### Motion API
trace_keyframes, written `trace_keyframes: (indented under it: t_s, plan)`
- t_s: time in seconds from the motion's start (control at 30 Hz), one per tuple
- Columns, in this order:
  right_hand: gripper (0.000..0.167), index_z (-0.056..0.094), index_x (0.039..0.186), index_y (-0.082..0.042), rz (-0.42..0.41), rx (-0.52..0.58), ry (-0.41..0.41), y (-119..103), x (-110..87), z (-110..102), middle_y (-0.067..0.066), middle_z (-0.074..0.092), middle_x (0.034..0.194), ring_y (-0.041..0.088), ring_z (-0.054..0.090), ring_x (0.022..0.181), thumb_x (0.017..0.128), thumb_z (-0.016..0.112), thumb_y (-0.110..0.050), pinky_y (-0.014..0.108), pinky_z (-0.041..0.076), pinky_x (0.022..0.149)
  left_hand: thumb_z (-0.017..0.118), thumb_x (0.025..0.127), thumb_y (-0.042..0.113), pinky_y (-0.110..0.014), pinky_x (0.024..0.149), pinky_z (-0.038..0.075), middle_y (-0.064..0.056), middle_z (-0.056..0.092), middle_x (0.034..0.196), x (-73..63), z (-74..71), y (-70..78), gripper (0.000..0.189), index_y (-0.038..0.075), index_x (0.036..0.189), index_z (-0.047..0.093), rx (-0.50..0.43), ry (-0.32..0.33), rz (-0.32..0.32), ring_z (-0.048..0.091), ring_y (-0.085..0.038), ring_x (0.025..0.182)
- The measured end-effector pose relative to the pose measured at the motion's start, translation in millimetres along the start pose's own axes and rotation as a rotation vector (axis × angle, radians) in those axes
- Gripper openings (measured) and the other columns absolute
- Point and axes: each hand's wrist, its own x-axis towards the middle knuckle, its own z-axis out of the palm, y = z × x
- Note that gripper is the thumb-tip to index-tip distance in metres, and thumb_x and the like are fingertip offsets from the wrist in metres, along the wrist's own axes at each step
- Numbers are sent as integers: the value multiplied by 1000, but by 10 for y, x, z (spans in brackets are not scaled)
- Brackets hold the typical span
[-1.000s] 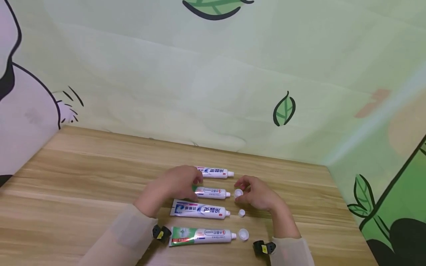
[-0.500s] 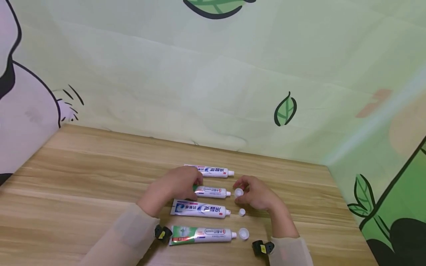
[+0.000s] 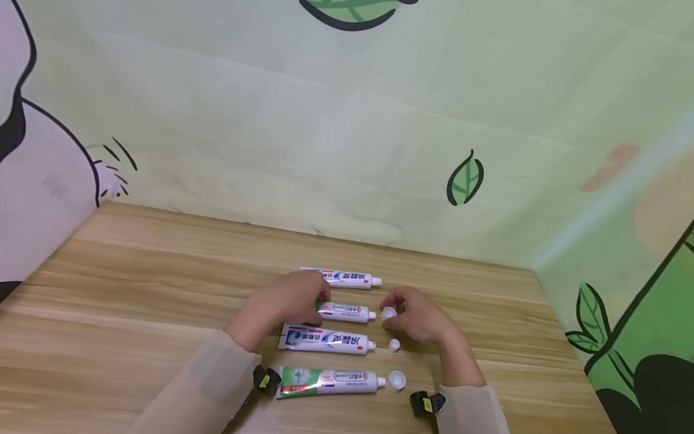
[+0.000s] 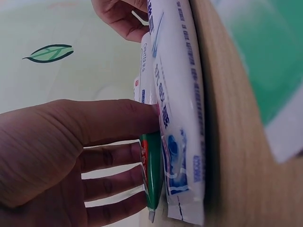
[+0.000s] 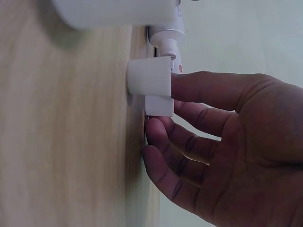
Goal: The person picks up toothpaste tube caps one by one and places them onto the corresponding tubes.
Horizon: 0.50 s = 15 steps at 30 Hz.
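Four toothpaste tubes lie in rows on the wood-grain table, nozzles to the right. My left hand (image 3: 284, 298) grips the green-ended toothpaste tube (image 3: 344, 312), second from the back; in the left wrist view, its thumb and fingers lie on either side of the tube's green tail (image 4: 152, 165). To the right of that nozzle, my right hand (image 3: 420, 316) pinches a white cap (image 3: 388, 313) between thumb and fingers. In the right wrist view this cap (image 5: 158, 106) is partly hidden behind a nearer small cap (image 5: 149, 77).
Behind lies a white-blue tube (image 3: 349, 279) with a white tip. In front are another white-blue tube (image 3: 325, 340) beside a small cap (image 3: 394, 345), and a green-white tube (image 3: 331, 382) beside a larger cap (image 3: 397, 380). A printed backdrop (image 3: 260, 138) stands behind the table (image 3: 135, 283).
Both hands keep nearly the same place. More of the back tube's left end shows past my left hand than one second ago. The head view has shifted slightly.
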Motion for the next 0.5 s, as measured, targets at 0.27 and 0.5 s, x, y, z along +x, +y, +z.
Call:
trace_keyframes:
  t_s: [0.27,0.5]
  plan:
    - [18,71,104,-9,-10,-14,9,18,4,0,6,64,96,19,58,88,88,79,-9,32,47,77,86,83,23,-38,88,54,3,71,100,31,22,-36,25,18,106,77,31,10,15,61,-14,87]
    - [18,71,103,-13,4,-25,31,27,-11,-41,5,67,103,20,60,91,87,80,-15,33,49,80,86,82,24,-38,86,54,3,71,98,14,8,-23,26,18,105,76,32,16,26,60,-14,83]
